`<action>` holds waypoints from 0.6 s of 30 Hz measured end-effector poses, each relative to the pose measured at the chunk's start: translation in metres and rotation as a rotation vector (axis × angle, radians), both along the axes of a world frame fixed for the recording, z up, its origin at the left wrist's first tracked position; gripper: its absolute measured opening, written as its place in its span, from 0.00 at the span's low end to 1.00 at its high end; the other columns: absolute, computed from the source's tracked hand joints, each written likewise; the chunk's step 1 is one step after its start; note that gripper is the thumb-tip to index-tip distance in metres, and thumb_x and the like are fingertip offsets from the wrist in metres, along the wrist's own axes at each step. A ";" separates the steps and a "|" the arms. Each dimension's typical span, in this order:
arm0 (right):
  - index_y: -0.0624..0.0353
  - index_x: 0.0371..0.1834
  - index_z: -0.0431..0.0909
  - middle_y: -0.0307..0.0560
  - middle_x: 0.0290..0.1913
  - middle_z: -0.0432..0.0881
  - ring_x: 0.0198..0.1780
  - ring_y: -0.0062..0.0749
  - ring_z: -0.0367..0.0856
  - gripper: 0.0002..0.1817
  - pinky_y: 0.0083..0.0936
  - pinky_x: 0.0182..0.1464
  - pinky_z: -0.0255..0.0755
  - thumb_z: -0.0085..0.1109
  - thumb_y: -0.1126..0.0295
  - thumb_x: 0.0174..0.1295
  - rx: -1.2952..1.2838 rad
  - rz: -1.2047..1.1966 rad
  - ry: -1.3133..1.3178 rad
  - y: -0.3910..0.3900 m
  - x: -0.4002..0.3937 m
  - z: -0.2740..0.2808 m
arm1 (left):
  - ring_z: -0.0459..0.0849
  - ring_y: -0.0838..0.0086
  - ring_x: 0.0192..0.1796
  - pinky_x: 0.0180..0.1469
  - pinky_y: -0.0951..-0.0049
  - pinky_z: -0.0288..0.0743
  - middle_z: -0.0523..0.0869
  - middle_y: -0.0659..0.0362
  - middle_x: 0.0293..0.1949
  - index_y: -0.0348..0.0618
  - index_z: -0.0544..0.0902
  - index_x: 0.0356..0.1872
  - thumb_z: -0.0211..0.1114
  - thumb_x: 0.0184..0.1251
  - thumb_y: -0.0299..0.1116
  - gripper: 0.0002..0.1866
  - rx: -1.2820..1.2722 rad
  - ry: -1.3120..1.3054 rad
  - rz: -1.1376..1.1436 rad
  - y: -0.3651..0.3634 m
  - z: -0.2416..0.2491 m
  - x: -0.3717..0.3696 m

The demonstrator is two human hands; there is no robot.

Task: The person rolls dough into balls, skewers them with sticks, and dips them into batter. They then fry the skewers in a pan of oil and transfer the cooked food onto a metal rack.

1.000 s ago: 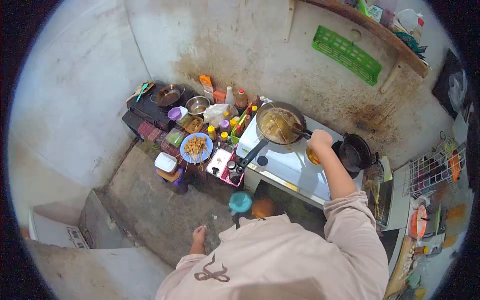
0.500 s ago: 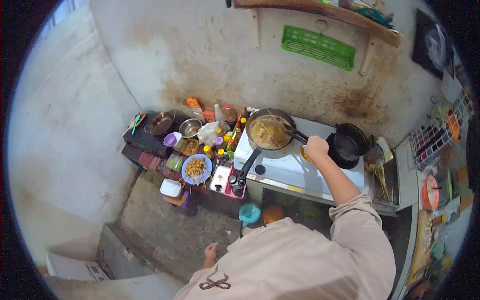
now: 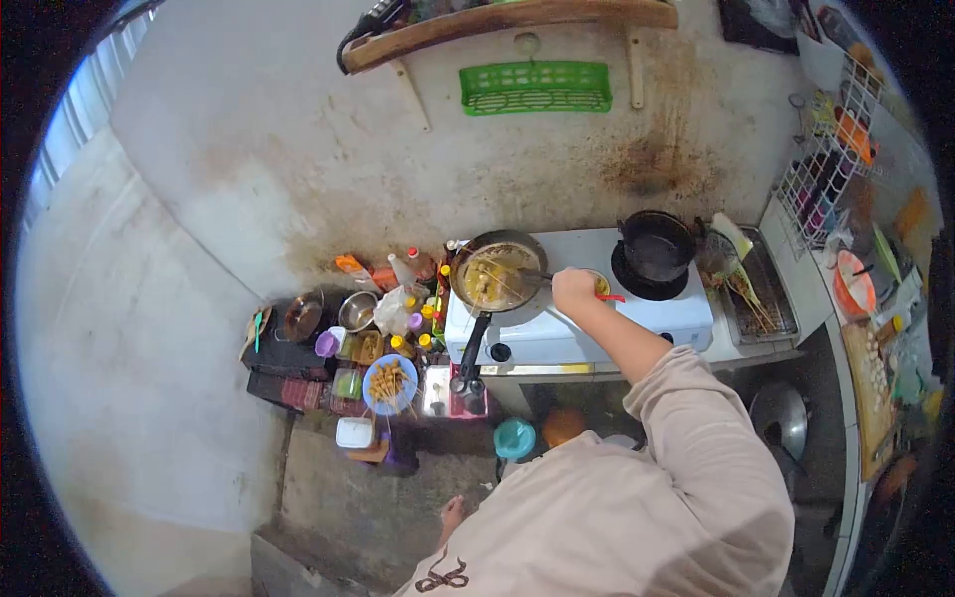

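My right hand (image 3: 574,291) is closed around the handle of dark tongs (image 3: 534,275), reaching over the stove. The tips of the tongs are in a frying pan (image 3: 515,245) on the left burner. Skewered pieces (image 3: 485,286) lie in yellowish liquid inside the pan, with thin sticks showing. The pan's black handle (image 3: 474,340) points toward me, untouched. Low beside my body is my left hand (image 3: 453,511), partly hidden by the shirt. It appears away from any object, and its fingers are too small to make out clearly.
A black wok (image 3: 657,247) sits on the right burner of the white stove (image 3: 597,333). Left of the stove, a blue plate (image 3: 409,387) holds several skewers among bottles and containers. A teal bucket (image 3: 514,439) stands below. A wooden shelf (image 3: 517,22) juts from the wall.
My view has swung right, shifting the scene leftward. My right hand still grips the tongs at the pan, and the pieces inside look rearranged.
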State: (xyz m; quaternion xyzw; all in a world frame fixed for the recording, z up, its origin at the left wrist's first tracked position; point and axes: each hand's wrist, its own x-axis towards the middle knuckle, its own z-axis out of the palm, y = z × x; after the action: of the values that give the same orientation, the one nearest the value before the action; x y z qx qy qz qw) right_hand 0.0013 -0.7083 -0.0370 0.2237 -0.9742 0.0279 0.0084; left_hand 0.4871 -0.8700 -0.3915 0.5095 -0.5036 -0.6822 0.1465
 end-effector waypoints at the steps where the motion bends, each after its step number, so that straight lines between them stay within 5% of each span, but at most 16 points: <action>1: 0.57 0.30 0.81 0.51 0.35 0.80 0.39 0.39 0.79 0.10 0.32 0.38 0.74 0.49 0.71 0.49 -0.015 -0.006 -0.023 0.003 0.001 0.003 | 0.71 0.82 0.23 0.29 0.78 0.69 0.75 0.68 0.22 0.44 0.77 0.29 0.63 0.54 0.34 0.07 -0.018 0.012 -0.010 -0.002 -0.012 0.001; 6: 0.60 0.29 0.79 0.54 0.36 0.79 0.40 0.43 0.78 0.16 0.33 0.40 0.72 0.58 0.58 0.47 -0.187 -0.062 -0.149 0.023 -0.008 0.016 | 0.71 0.81 0.24 0.29 0.78 0.68 0.75 0.67 0.22 0.43 0.77 0.28 0.63 0.53 0.34 0.07 -0.116 -0.074 -0.218 -0.006 -0.013 -0.002; 12: 0.63 0.32 0.78 0.56 0.38 0.78 0.43 0.47 0.75 0.21 0.35 0.43 0.70 0.59 0.54 0.46 -0.315 -0.122 -0.239 0.049 -0.019 0.009 | 0.72 0.81 0.23 0.28 0.78 0.68 0.75 0.67 0.22 0.43 0.77 0.29 0.63 0.53 0.34 0.07 -0.107 -0.102 -0.254 0.007 0.002 -0.017; 13: 0.63 0.30 0.79 0.52 0.33 0.80 0.35 0.39 0.79 0.22 0.30 0.36 0.72 0.61 0.52 0.44 -0.314 -0.137 -0.213 0.055 -0.024 0.004 | 0.72 0.81 0.23 0.28 0.78 0.68 0.76 0.66 0.22 0.43 0.77 0.29 0.63 0.54 0.34 0.07 -0.111 -0.107 -0.261 0.010 0.004 -0.019; 16: 0.63 0.20 0.77 0.47 0.18 0.77 0.18 0.32 0.74 0.23 0.27 0.20 0.67 0.64 0.49 0.41 -0.636 -0.178 -0.680 0.084 -0.045 -0.001 | 0.72 0.80 0.23 0.28 0.78 0.68 0.76 0.66 0.22 0.43 0.77 0.30 0.63 0.54 0.34 0.07 -0.124 -0.116 -0.285 0.020 0.008 -0.027; 17: 0.61 0.14 0.74 0.41 0.10 0.69 0.09 0.25 0.62 0.23 0.24 0.11 0.55 0.65 0.50 0.42 -0.790 -0.165 -0.771 0.097 -0.053 -0.010 | 0.72 0.80 0.23 0.27 0.78 0.68 0.76 0.66 0.22 0.43 0.77 0.30 0.63 0.54 0.34 0.07 -0.128 -0.114 -0.292 0.025 0.009 -0.032; 18: 0.61 0.15 0.74 0.40 0.10 0.69 0.09 0.24 0.62 0.21 0.23 0.10 0.55 0.64 0.52 0.43 -0.862 -0.174 -0.821 0.118 -0.052 -0.004 | 0.72 0.80 0.23 0.27 0.78 0.68 0.76 0.66 0.22 0.43 0.77 0.30 0.63 0.54 0.34 0.07 -0.134 -0.118 -0.304 0.030 0.012 -0.037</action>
State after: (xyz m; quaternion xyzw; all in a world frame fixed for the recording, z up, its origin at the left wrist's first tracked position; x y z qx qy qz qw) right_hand -0.0508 -0.5901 -0.0408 0.0906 -0.8136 0.5035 -0.2762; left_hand 0.4502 -0.8396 -0.3796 0.4556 -0.6268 -0.6305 0.0453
